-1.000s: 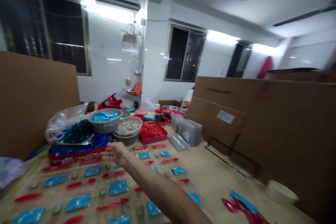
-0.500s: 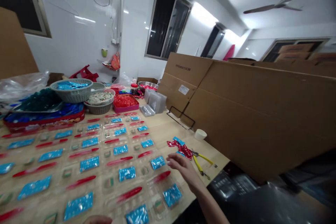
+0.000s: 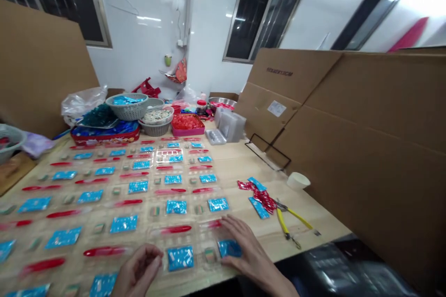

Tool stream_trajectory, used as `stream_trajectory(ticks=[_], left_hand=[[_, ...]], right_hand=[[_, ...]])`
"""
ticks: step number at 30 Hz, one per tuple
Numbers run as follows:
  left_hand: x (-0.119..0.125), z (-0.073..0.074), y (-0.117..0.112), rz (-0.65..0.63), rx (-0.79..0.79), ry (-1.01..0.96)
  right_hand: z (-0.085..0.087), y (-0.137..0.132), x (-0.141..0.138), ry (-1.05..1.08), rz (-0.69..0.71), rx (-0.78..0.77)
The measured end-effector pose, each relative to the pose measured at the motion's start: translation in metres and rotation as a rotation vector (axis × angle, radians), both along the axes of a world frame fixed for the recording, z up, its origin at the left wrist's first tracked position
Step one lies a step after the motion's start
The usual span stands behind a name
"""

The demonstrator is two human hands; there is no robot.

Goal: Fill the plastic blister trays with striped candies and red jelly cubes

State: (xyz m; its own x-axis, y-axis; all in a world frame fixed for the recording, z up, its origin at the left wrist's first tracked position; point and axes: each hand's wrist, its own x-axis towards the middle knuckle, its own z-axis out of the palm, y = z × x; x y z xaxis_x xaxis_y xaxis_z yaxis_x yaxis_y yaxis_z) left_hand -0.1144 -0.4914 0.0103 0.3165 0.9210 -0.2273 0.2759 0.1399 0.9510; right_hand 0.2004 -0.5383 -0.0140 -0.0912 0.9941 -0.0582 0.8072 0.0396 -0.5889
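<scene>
Clear plastic blister trays (image 3: pixel 191 240) lie in rows over the table, their compartments holding red pen-like sticks (image 3: pixel 176 229), blue printed packets (image 3: pixel 180 258) and small striped blocks (image 3: pixel 209 254). My right hand (image 3: pixel 249 253) reaches over the nearest right tray, fingers stretched apart across it, partly covering a red stick and a blue packet. At the left edge of the front trays is my left hand (image 3: pixel 139 269), its fingers curled in and the thumb close to them. Whatever lies between those fingertips is too small to make out.
Yellow-handled pliers (image 3: pixel 289 225) lie at the right by red dotted packets (image 3: pixel 265 199) and a white cup (image 3: pixel 298 181). Tall cardboard (image 3: pixel 365 148) borders the right side. Baskets (image 3: pixel 127 109), a pink-rimmed tin (image 3: pixel 188 131) and stacked empty trays (image 3: pixel 230 125) stand behind.
The view has turned right to left and down, so things sit further right. My left hand has come up into view; my right hand has come down over the near right tray.
</scene>
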Motion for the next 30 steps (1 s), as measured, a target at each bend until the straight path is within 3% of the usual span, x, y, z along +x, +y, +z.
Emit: stream_trajectory(ticks=[3, 5, 7, 9, 11, 15, 23, 30], left_hand=[[0.005, -0.009, 0.006, -0.043, 0.284, 0.331], [0.010, -0.015, 0.012, -0.149, 0.475, 0.586], [0.015, -0.022, 0.017, -0.325, 0.554, 0.792], [0.020, -0.029, 0.020, -0.491, 0.537, 0.914], [0.025, -0.036, 0.019, -0.587, 0.513, 0.962], [0.029, -0.046, 0.011, -0.617, 0.539, 0.979], [0.036, -0.051, 0.015, -0.725, 0.495, 1.009], [0.043, -0.080, 0.027, -0.560, 0.519, 1.017]], right_hand=[[-0.004, 0.012, 0.005, -0.081, 0.225, -0.071], [-0.010, 0.017, 0.010, -0.108, 0.305, -0.081], [-0.018, 0.021, 0.015, -0.127, 0.343, -0.072], [-0.026, 0.021, 0.018, -0.144, 0.361, -0.064], [-0.032, 0.021, 0.021, -0.159, 0.368, -0.069], [-0.036, 0.020, 0.022, -0.169, 0.371, -0.093], [-0.026, 0.025, 0.023, -0.208, 0.336, -0.171], [-0.021, 0.039, 0.025, -0.244, 0.413, -0.175]])
